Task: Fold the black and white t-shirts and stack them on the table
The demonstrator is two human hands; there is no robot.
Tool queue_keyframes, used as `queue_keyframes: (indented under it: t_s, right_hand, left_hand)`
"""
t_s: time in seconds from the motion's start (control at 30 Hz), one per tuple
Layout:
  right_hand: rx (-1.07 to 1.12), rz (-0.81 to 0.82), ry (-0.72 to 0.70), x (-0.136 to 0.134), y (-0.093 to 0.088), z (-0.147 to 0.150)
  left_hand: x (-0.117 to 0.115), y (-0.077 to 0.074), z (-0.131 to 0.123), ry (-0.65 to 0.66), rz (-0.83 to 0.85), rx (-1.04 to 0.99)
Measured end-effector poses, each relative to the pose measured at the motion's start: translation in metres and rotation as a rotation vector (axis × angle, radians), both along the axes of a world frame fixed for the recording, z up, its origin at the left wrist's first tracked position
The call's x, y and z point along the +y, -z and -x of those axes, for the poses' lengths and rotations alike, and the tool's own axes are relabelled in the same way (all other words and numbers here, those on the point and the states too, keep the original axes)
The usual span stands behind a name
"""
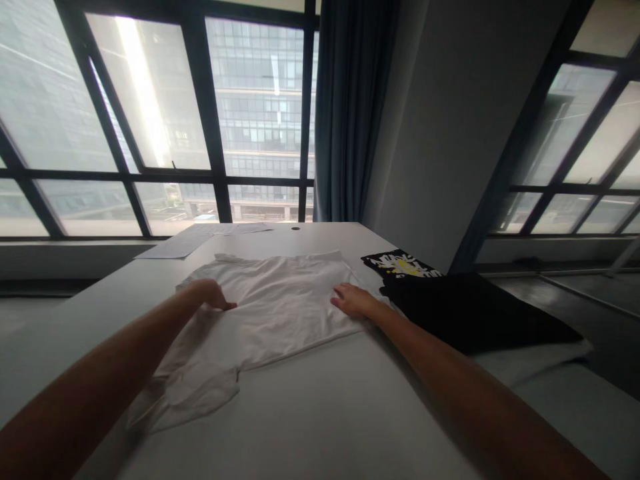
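A white T-shirt (280, 293) lies spread on the white table, lightly wrinkled, with a sleeve sticking out toward me at the near left. My left hand (213, 293) is at the shirt's left part, bent downward with its fingers closed together on the cloth; the fingertips are partly hidden. On the shirt's right part rests my right hand (353, 300), fingers stretched out and apart over the fabric. Just right of that hand lies a pile of dark folded clothes (475, 310), with a black printed garment (403, 265) behind it.
Sheets of paper (175, 245) lie at the table's far left. A small dark round cable hole (295, 229) sits near the far edge of the white table (320, 413). Beyond are windows, a blue curtain (350, 113) and a grey pillar (425, 133).
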State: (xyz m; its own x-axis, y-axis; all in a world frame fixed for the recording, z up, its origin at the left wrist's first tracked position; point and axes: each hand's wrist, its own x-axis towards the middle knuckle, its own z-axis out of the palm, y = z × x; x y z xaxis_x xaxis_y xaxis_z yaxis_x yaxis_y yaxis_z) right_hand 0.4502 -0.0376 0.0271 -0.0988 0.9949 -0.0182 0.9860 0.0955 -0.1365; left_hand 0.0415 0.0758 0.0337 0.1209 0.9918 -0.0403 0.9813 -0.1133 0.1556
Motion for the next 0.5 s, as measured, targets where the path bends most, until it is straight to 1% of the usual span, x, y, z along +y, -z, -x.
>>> queue_keyframes:
  t_s: [0.07,0.1,0.13,0.2,0.27,0.33,0.4,0.5]
  right_hand:
    - [-0.010,0.023,0.013,-0.014,0.007,-0.004]
    - [-0.012,0.024,0.029,-0.020,0.009,-0.006]
    - [-0.013,0.027,0.043,-0.027,0.010,-0.009]
    - [-0.021,0.049,0.069,-0.039,0.011,-0.013]
    - [-0.044,0.072,0.093,-0.052,0.010,-0.017]
    - [-0.079,0.055,0.103,-0.064,0.007,-0.020]
    - [-0.108,0.002,0.083,-0.076,0.001,-0.022]
    - [-0.129,-0.081,0.030,-0.091,-0.010,-0.026]
  left_hand:
    - [-0.012,0.002,0.008,-0.052,0.125,0.064]
    - [-0.019,0.001,0.012,-0.056,0.174,0.086]
    - [-0.027,-0.001,0.016,-0.020,0.185,0.090]
    - [-0.044,-0.003,0.022,0.072,0.149,0.114]
    - [-0.064,-0.003,0.026,0.143,0.056,0.163]
    - [-0.083,-0.002,0.029,0.155,-0.019,0.201]
    - [-0.101,0.000,0.033,0.188,0.000,0.191]
    - [-0.126,0.000,0.046,0.280,0.053,0.120]
